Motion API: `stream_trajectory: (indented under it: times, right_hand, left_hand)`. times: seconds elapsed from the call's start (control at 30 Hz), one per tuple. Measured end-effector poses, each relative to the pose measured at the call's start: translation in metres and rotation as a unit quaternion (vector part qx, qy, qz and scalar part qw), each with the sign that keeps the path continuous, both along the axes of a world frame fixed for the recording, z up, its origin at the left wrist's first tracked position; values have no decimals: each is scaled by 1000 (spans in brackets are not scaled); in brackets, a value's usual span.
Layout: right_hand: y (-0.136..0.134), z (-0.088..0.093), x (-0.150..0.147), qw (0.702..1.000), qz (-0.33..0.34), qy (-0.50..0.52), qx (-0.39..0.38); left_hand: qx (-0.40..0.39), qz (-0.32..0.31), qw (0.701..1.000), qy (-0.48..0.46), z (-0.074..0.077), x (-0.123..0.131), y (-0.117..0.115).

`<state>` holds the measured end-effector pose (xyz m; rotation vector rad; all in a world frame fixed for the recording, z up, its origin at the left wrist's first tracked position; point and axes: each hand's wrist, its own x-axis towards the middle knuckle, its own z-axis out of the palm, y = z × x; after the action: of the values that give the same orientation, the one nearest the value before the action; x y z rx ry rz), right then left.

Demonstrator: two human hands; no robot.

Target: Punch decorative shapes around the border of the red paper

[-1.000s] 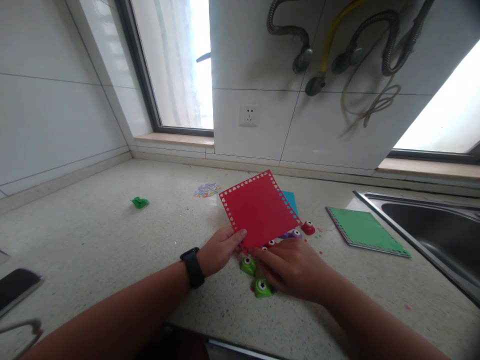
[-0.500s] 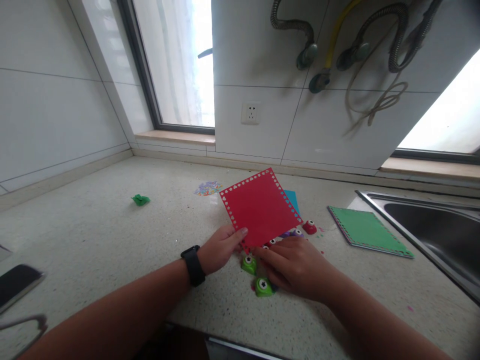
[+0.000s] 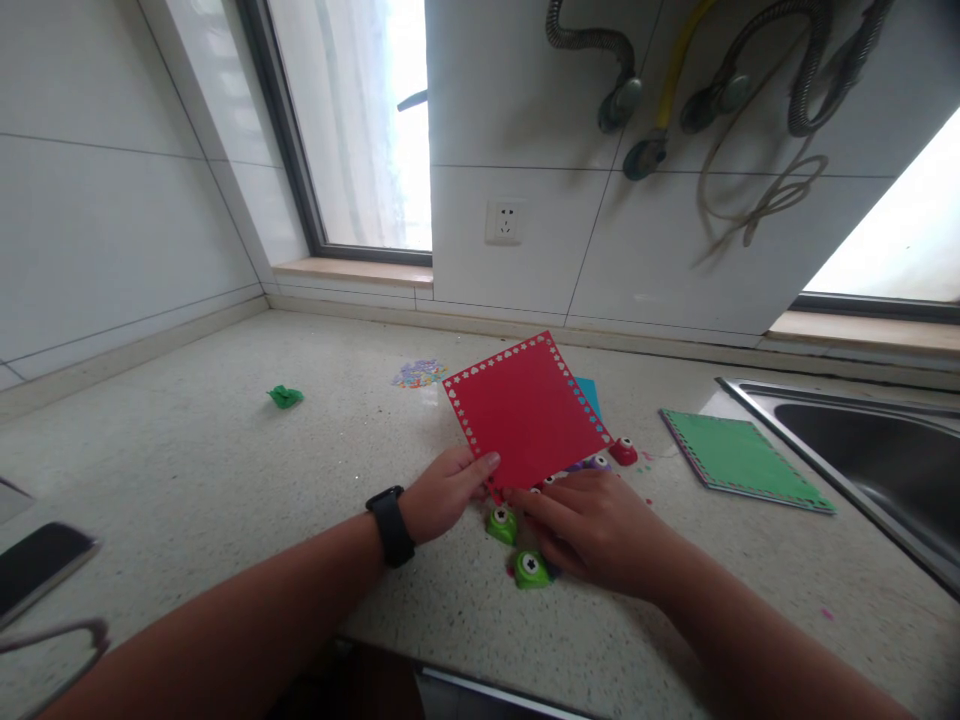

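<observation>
My left hand (image 3: 451,490) pinches a square sheet of red paper (image 3: 529,415) near its near-left corner, thumb on top. Small flower and heart shapes are cut along the sheet's edges, and it is tilted up off the counter. At the same corner, my right hand (image 3: 592,520) is closed, its index fingertip touching the paper; its thumb is hidden. Two green craft punches (image 3: 501,525) stand just below that corner, star marks on their white buttons. A red craft punch (image 3: 623,452) sits by the right corner. Purple and other red punches are partly hidden under the sheet.
Blue paper (image 3: 589,396) lies behind the red sheet. A stack of green-topped paper (image 3: 739,455) rests beside the sink (image 3: 847,435). Paper cutouts (image 3: 418,374) lie at the back, with crumpled green material (image 3: 285,397) farther left. A phone (image 3: 45,568) is at the left edge.
The whole view has shifted slightly. Both hands and the red paper keep nearly the same pose, with the right fingertip still at the near corner.
</observation>
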<state>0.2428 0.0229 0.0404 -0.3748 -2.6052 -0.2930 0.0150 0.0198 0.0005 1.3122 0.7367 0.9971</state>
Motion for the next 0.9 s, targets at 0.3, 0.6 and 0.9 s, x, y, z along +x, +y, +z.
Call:
stream_trajectory:
  times: [0.3,0.6,0.9]
  right_hand:
    - [1,0,0,1000,-1,-4,-6]
    - [0,2,0,1000,5,2,-10]
    - [1,3,4,999,3,47,-3]
  left_hand:
    - [2,7,1000,5,-1,-1,2]
    - [-11,2,1000,-1,1,0,-1]
    - [-4,-5,1000,-22,5,2,-1]
